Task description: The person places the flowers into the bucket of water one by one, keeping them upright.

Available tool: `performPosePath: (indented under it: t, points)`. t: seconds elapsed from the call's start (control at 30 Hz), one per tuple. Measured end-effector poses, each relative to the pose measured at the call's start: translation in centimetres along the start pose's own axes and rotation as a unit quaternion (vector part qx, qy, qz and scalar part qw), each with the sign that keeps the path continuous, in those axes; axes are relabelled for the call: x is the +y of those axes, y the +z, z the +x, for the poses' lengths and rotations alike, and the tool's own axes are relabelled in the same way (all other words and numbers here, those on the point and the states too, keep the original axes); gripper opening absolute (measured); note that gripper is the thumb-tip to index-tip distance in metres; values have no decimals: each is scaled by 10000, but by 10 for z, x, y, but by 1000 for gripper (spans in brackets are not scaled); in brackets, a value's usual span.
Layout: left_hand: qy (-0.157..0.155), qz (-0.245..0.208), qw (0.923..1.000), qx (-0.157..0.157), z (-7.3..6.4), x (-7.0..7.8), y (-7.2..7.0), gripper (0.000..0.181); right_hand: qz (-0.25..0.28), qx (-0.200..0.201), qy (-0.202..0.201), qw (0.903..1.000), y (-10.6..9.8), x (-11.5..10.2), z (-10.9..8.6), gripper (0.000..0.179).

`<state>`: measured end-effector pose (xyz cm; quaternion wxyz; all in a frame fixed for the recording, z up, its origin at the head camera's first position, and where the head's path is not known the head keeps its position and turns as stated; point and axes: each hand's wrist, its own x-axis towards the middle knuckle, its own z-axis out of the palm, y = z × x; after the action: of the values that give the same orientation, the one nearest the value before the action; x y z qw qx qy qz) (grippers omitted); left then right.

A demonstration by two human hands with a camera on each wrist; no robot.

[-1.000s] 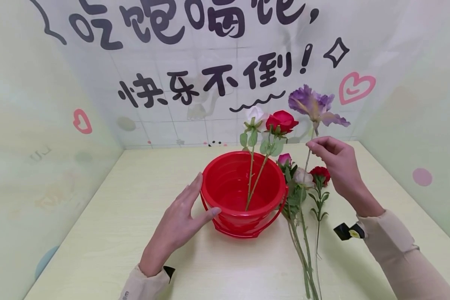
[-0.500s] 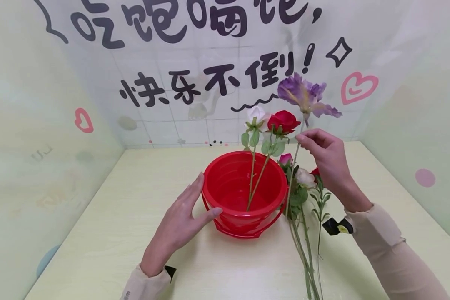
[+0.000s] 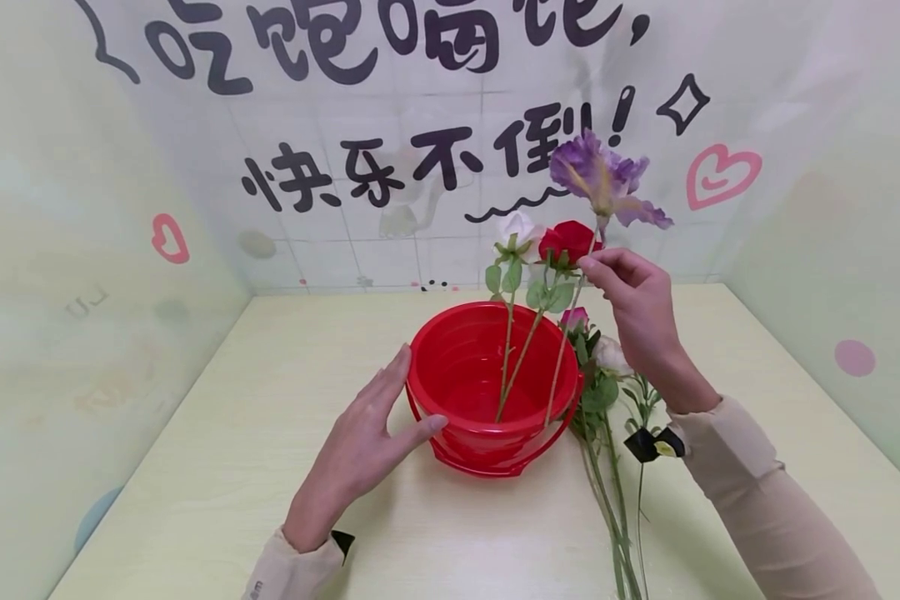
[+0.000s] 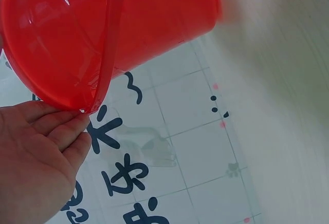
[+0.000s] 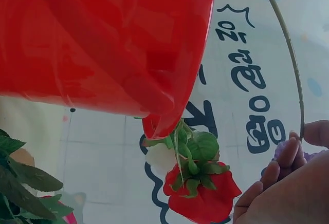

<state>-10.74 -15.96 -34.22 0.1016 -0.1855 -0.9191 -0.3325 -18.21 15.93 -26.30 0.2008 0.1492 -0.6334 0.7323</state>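
My left hand [image 3: 360, 450] rests at the left side of a red bucket [image 3: 472, 446], fingers along its outside and thumb over the rim. In the left wrist view its straight fingers [image 4: 61, 129] touch the bucket's edge near the handle [image 4: 110, 34]. Between thumb and fingertips, my right hand [image 3: 641, 321] pinches the stem of a purple iris [image 3: 600, 179] just below the bloom. The iris stem [image 3: 565, 342] slants down, its lower end overlapping the bucket's right inside. A red rose [image 3: 566, 242] and a white rose [image 3: 520, 228] lean inside the bucket.
Right of the bucket, several flowers lie on the table [image 3: 285, 417]: a pink bloom [image 3: 574, 317], a pale one [image 3: 610, 355] and long green stems [image 3: 607, 517]. A printed sheet [image 3: 390, 108] covers the back wall, and side walls flank the table.
My right hand has moved left with the iris, bringing its stem from over the lying flowers to over the bucket. The left hand stays at the bucket.
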Motion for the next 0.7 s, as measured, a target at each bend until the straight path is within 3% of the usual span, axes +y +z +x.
performPosePath:
  t: [0.37, 0.7]
  points:
    - [39, 1, 10000, 32, 0, 0, 1, 94, 36, 332, 105, 9994, 4, 4, 5, 17]
    - [93, 6, 9999, 48, 0, -1, 1, 95, 18, 283, 187, 9994, 2, 18, 0, 17]
